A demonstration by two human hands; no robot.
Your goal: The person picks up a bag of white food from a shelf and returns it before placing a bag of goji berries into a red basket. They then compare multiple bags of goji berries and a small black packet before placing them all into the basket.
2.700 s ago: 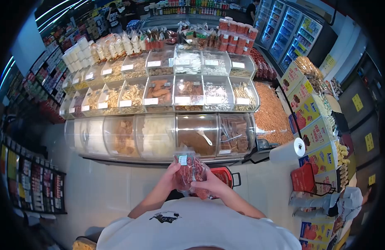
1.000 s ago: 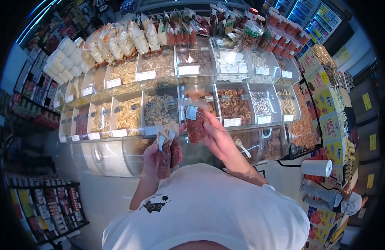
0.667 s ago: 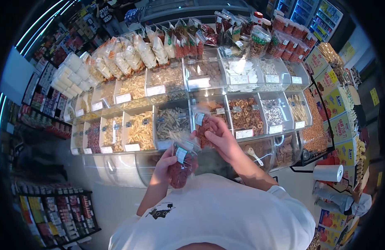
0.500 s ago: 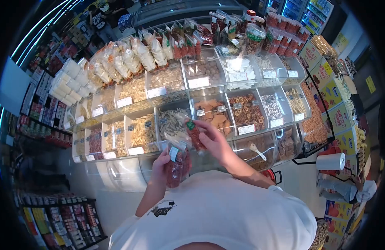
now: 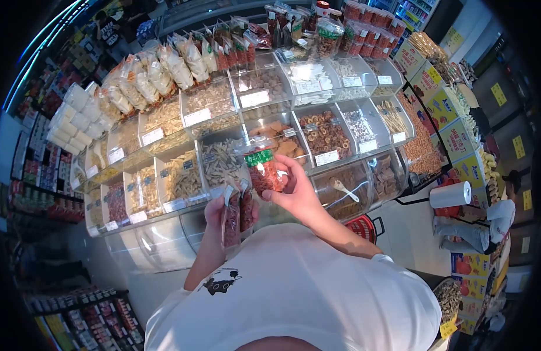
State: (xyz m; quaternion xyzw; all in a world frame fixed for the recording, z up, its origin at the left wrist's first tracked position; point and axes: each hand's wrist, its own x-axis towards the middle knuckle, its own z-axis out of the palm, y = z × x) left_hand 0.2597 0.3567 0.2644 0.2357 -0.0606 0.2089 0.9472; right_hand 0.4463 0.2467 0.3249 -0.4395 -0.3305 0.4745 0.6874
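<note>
In my right hand (image 5: pixel 298 190) is a clear plastic bag of small red dried pieces (image 5: pixel 262 175), held upright by its right edge with the green printed header facing me. Lower and closer to my body, my left hand (image 5: pixel 213 217) grips clear bags of dark red dried pieces (image 5: pixel 230 219), seen nearly edge-on and pressed side by side. Both hands are in front of the bulk-food bins, where grey-green dried pieces (image 5: pixel 219 161) fill the bin just behind the bags.
Bins with price tags (image 5: pixel 327 158) rise in tiers ahead. A white scoop (image 5: pixel 344 191) lies in a lower right bin. Bagged goods (image 5: pixel 191 63) line the top. On the floor stands a red basket (image 5: pixel 361 227); a person (image 5: pixel 475 225) is at right beside a white roll (image 5: pixel 450 195).
My right hand has turned its bag so the green header faces me. The left hand's bags have rotated towards edge-on, and the view has shifted right.
</note>
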